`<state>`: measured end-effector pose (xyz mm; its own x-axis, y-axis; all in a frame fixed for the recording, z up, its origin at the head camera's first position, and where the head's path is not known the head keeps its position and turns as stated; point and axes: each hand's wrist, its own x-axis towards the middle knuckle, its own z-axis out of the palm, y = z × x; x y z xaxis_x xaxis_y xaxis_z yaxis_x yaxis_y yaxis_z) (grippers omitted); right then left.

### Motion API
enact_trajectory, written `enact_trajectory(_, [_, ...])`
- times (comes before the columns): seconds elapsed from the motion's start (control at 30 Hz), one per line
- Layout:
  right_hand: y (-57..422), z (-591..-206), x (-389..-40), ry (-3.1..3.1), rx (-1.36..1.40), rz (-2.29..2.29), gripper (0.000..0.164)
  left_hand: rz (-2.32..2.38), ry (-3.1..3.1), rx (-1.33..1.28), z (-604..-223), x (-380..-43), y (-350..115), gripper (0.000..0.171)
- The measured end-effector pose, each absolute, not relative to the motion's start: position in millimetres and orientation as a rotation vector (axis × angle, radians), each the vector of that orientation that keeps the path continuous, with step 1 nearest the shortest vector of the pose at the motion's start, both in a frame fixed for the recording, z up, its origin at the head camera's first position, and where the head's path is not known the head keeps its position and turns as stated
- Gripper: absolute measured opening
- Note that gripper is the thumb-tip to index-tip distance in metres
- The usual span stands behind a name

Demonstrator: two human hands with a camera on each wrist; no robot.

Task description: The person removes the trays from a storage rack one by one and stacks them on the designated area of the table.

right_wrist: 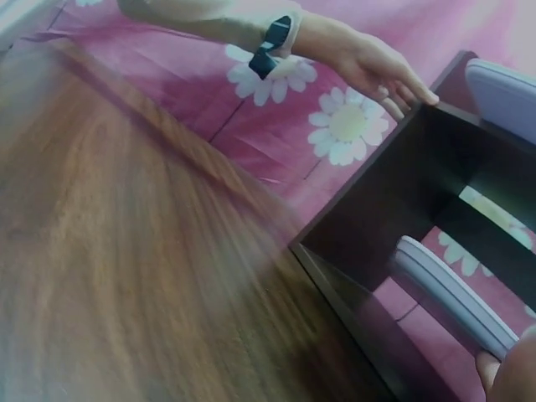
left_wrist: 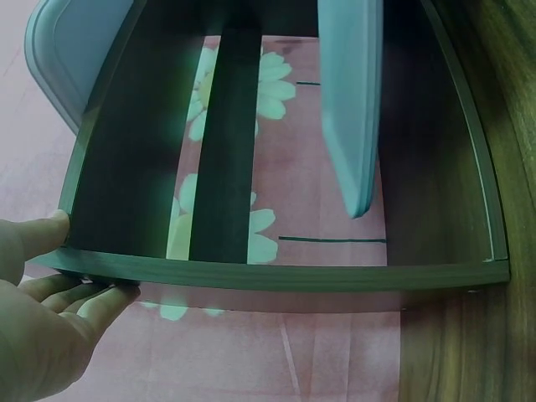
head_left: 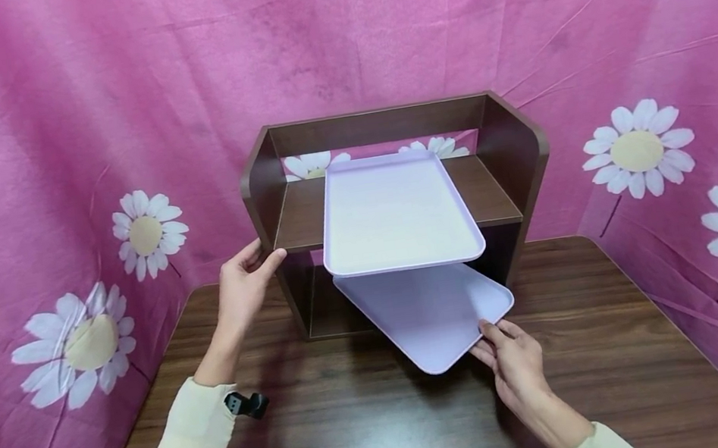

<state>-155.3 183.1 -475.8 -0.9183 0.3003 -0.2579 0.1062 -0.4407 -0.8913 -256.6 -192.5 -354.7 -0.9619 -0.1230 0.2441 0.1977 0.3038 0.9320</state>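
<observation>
A dark brown two-level wooden shelf (head_left: pixel 302 213) stands on the table. On its upper board lies a pale lilac tray (head_left: pixel 398 211), its near end jutting past the front edge. Below it, a second lilac tray (head_left: pixel 430 313) sticks out of the lower compartment at a slant, its back end hidden under the upper tray. My right hand (head_left: pixel 519 358) pinches that lower tray's near edge close to the right corner, thumb on top and fingers beneath. At the shelf's left side panel, my left hand (left_wrist: pixel 50 318) grips the front edge, thumb toward the front and fingers along the outer face.
The brown wood-grain table (head_left: pixel 388 434) extends in front of the shelf and to both sides. A pink curtain (head_left: pixel 374 38) with white daisies hangs behind and at the sides. A black band (head_left: pixel 247 405) sits on the left wrist.
</observation>
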Motion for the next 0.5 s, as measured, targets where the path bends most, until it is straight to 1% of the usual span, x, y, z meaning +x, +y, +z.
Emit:
enact_trajectory(0.1, [190, -469, -157, -1.64, -0.586, 2.508, 0.035, -1.702, -2.307, -0.071, -354, -257, -193, 0.058])
enact_trajectory(0.2, [199, -461, -160, -1.686, -0.578, 2.516, 0.038, -1.691, -2.306, -0.074, -355, -258, -193, 0.056])
enact_trajectory(0.3, [208, -453, -163, -1.719, -0.563, 2.533, 0.03, -1.689, -2.302, -0.079, -355, -258, -193, 0.055])
enact_trajectory(0.4, [219, -445, -164, -1.736, -0.529, 2.563, 0.014, -1.683, -2.303, -0.083, -356, -258, -193, 0.056])
enact_trajectory(0.43, [223, -443, -164, -1.745, -0.517, 2.57, 0.013, -1.68, -2.306, -0.087, -356, -258, -193, 0.056])
enact_trajectory(0.5, [230, -439, -164, -1.765, -0.485, 2.582, 0.019, -1.672, -2.314, -0.091, -356, -258, -193, 0.056])
